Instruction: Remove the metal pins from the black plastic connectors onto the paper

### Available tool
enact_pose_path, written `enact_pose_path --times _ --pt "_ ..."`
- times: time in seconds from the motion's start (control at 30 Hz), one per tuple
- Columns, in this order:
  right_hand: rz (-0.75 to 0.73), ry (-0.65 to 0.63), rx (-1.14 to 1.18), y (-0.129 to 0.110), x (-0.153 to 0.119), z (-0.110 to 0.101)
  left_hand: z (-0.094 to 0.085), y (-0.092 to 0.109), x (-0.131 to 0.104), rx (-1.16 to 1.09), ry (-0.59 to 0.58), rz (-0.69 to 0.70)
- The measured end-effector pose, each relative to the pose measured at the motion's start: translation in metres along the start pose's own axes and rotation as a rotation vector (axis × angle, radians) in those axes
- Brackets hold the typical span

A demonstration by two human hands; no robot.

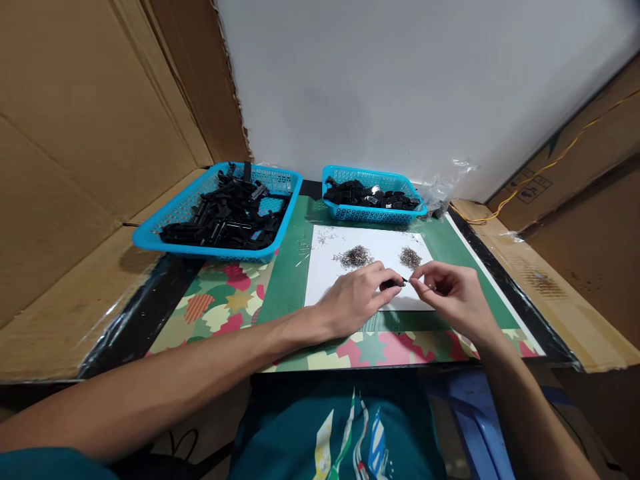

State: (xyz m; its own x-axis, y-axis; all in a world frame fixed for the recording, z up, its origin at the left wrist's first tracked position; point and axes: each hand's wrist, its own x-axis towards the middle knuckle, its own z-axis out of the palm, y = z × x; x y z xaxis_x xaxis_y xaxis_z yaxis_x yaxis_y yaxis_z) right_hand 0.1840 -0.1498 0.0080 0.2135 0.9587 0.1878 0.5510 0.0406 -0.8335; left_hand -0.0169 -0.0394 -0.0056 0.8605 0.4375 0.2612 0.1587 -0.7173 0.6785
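My left hand [357, 297] is closed around a small black plastic part [393, 284], whose end sticks out between thumb and fingertips. Close on its right, my right hand [450, 293] pinches thumb and forefinger together at the tip of that part. Whatever those fingertips hold is too small to make out. Both hands are over a white sheet [320, 283]. Just beyond them lie two heaps of tiny metal pieces, a wider pile [356, 256] on the left and a smaller pile [410, 257] on the right.
A large blue basket [220, 253] of black plastic parts stands at the left. Behind the sheet is a smaller blue basket [373, 215] with more black pieces. A clear plastic bag [447, 187] sits beside it. Cardboard walls [90, 100] flank the table; a yellow cord [545, 165] hangs right.
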Motion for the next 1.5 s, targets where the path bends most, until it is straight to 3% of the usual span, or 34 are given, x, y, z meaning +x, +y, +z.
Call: enact_pose_path --times 0.17,0.3,0.9,1.33,1.5 --pt "0.215 -0.017 -0.021 0.011 0.008 -0.006 0.005 -0.004 0.0 0.149 -0.028 0.0" --pt "0.274 -0.043 -0.019 0.021 0.01 -0.002 0.006 -0.004 0.0 0.137 -0.041 -0.012" --pt "0.121 0.041 -0.219 0.023 0.009 0.012 0.005 -0.002 0.003 0.052 -0.04 -0.094" --pt "0.127 -0.223 -0.277 0.013 0.002 -0.019 0.003 -0.002 0.002 -0.063 -0.004 -0.132" --pt "0.004 -0.036 -0.241 0.011 0.006 -0.018 0.003 -0.002 0.002 -0.034 -0.017 -0.106"
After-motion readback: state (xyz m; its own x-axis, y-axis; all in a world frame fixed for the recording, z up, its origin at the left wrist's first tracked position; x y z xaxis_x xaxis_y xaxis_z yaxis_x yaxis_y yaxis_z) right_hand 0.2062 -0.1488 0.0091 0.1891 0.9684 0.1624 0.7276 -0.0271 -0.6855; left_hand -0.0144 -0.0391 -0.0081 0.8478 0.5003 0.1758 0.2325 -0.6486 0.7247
